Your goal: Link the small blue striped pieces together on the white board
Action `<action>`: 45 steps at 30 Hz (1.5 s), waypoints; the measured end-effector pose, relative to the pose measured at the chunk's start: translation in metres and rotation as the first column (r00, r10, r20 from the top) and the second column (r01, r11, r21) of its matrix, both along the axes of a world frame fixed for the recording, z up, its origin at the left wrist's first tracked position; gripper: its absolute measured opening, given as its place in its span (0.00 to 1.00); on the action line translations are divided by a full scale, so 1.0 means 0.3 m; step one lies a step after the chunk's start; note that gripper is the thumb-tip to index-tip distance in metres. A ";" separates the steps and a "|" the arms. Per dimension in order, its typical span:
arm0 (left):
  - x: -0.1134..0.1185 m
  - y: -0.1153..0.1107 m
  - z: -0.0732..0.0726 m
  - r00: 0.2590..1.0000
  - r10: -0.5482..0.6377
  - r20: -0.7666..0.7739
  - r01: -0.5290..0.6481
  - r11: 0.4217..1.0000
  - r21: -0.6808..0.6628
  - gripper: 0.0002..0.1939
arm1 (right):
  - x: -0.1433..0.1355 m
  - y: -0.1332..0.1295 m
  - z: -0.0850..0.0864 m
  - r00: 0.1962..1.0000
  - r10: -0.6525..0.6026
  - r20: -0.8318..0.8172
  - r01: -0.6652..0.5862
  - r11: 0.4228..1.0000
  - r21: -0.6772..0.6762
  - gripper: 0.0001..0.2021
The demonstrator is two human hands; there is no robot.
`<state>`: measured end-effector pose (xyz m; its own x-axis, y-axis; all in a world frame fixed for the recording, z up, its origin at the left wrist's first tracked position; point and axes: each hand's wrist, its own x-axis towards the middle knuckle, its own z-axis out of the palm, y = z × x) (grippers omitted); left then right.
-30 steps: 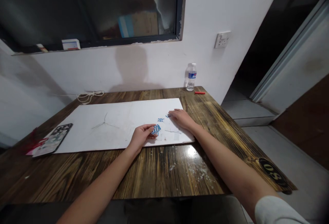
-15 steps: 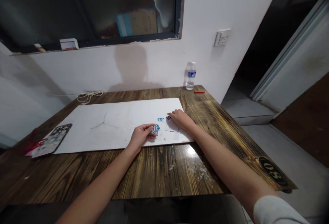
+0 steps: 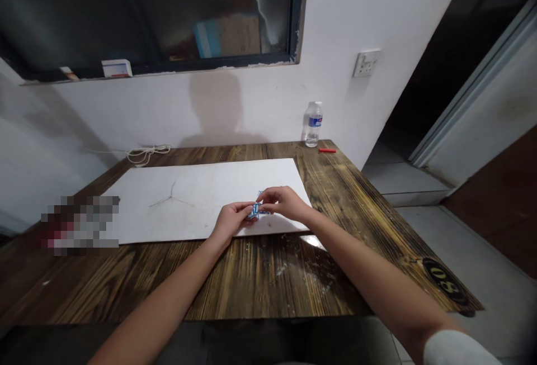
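Over the white board point(image 3: 201, 186), my left hand point(image 3: 229, 221) pinches a small cluster of blue-outlined white pieces point(image 3: 253, 212) between thumb and fingers. Their exact kind is too small to make out. Thumb and fingertips of my right hand point(image 3: 285, 204) close on the right side of the same cluster, so the two hands nearly meet. A little more blue-marked material point(image 3: 260, 193) shows just behind the right fingers, mostly covered by them. Thin dark lines point(image 3: 171, 197) mark the board left of my hands.
The board lies on a dark wooden table point(image 3: 168, 281). At the back right stand a water bottle point(image 3: 313, 124) and a short red stick-like object point(image 3: 327, 151). A coiled white cable point(image 3: 146, 153) lies at the back left. A pixelated patch covers something at the board's left end.
My right hand has moved left from a dark blue piece on the board to the cluster in my left hand. The left hand stays in nearly the same place.
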<state>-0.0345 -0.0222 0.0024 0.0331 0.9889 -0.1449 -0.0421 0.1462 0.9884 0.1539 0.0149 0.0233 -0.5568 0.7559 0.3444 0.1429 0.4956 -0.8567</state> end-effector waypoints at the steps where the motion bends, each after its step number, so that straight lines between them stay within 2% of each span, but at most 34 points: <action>1: 0.000 -0.001 0.001 1.000 -0.010 0.005 0.010 1.000 -0.004 0.22 | -0.012 -0.013 0.000 0.999 -0.038 0.039 0.035 0.997 0.063 0.10; 4: 0.004 -0.008 0.006 0.999 -0.035 0.010 0.035 0.999 -0.010 0.24 | -0.035 -0.032 -0.016 0.980 -0.144 0.141 0.115 0.973 0.199 0.04; 9: 0.009 -0.017 0.013 0.995 -0.101 -0.024 0.102 0.995 0.015 0.25 | -0.044 -0.034 -0.041 0.955 -0.241 0.173 0.171 0.923 0.344 0.06; 12: 0.012 -0.018 0.012 0.991 -0.123 -0.046 0.124 0.992 0.021 0.23 | -0.034 -0.016 -0.044 0.964 -0.220 0.148 0.145 0.906 0.398 0.05; 15: 0.016 -0.019 0.013 0.994 -0.103 -0.031 0.103 0.995 -0.002 0.22 | 0.004 0.034 -0.049 0.982 -0.147 0.119 0.093 0.924 0.372 0.04; 16: 0.018 -0.020 0.015 0.996 -0.083 -0.027 0.083 0.996 -0.014 0.21 | 0.024 0.056 -0.053 0.978 -0.182 0.099 0.135 0.922 0.363 0.04; 18: 0.021 -0.021 0.020 0.998 -0.048 -0.030 0.047 0.998 -0.033 0.21 | 0.071 0.100 -0.067 0.933 -0.341 0.113 0.277 0.883 0.380 0.04; 21: 0.026 -0.022 0.026 0.999 -0.020 -0.049 0.018 0.999 -0.037 0.19 | 0.134 0.146 -0.099 0.840 -0.484 0.245 0.331 0.815 0.476 0.06; 27: 0.019 -0.015 0.020 0.997 -0.024 -0.072 0.023 1.000 -0.005 0.19 | 0.160 0.163 -0.145 0.778 -0.414 0.472 0.093 0.820 0.565 0.16; 35: 0.008 -0.011 0.009 0.997 -0.026 -0.068 0.029 0.999 0.029 0.20 | 0.163 0.164 -0.108 0.684 -0.392 0.615 -0.085 0.794 0.602 0.12; 39: 0.005 -0.009 0.008 0.998 -0.018 -0.064 0.020 0.999 0.031 0.20 | 0.158 0.163 -0.107 0.659 -0.413 0.628 -0.106 0.776 0.622 0.13; 45: 0.001 -0.006 0.005 0.998 -0.010 -0.062 0.012 0.999 0.036 0.20 | 0.167 0.136 -0.086 0.687 -0.382 0.619 -0.105 0.790 0.604 0.11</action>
<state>-0.0343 -0.0239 0.0038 0.0358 0.9932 -0.1106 0.0208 0.1099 0.9937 0.2039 0.0558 -0.0024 -0.7094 0.6447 0.2848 0.6625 0.7479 -0.0428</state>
